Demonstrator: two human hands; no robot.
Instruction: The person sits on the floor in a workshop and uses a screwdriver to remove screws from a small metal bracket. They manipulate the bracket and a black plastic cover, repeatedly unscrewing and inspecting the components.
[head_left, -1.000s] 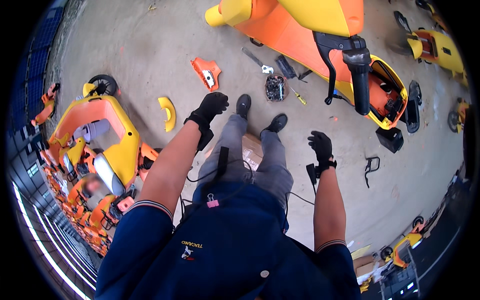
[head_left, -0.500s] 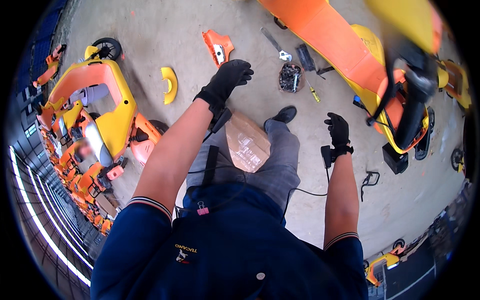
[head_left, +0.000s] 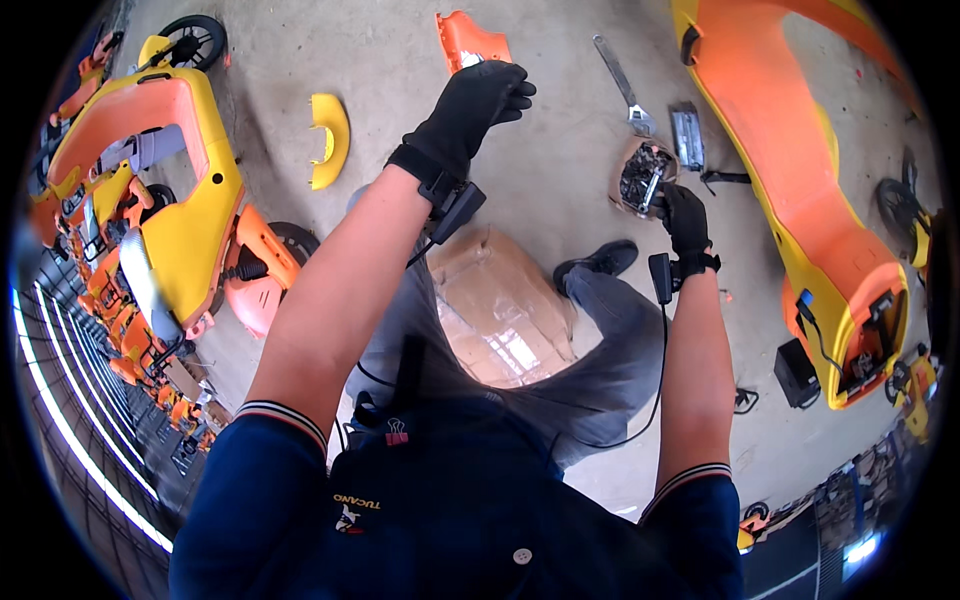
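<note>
My black-gloved left hand [head_left: 478, 105] is open, fingers curved and apart, over the concrete floor near an orange plastic panel [head_left: 470, 38]. My gloved right hand [head_left: 682, 220] is closed, fingers curled at the near edge of a small brown container [head_left: 632, 178] of dark hardware and a silver tool; what they grip, if anything, is hidden. An adjustable wrench [head_left: 620, 82] and a dark bar [head_left: 687, 135] lie beside the container. A curved yellow plastic piece [head_left: 334, 142] lies left of my left hand. A flattened cardboard sheet [head_left: 505, 315] lies between my legs.
A large yellow-and-orange scooter body [head_left: 780, 180] stands close on the right, with a black box [head_left: 797, 372] beside it. Another yellow scooter frame [head_left: 200, 260] is on the left, before rows of orange scooters [head_left: 130, 340]. A wheeled part [head_left: 890, 205] lies at the far right.
Both hands have moved up and forward, the right reaching the hardware container. My legs have bent wider over the cardboard, and the scooter's handlebar has left the view.
</note>
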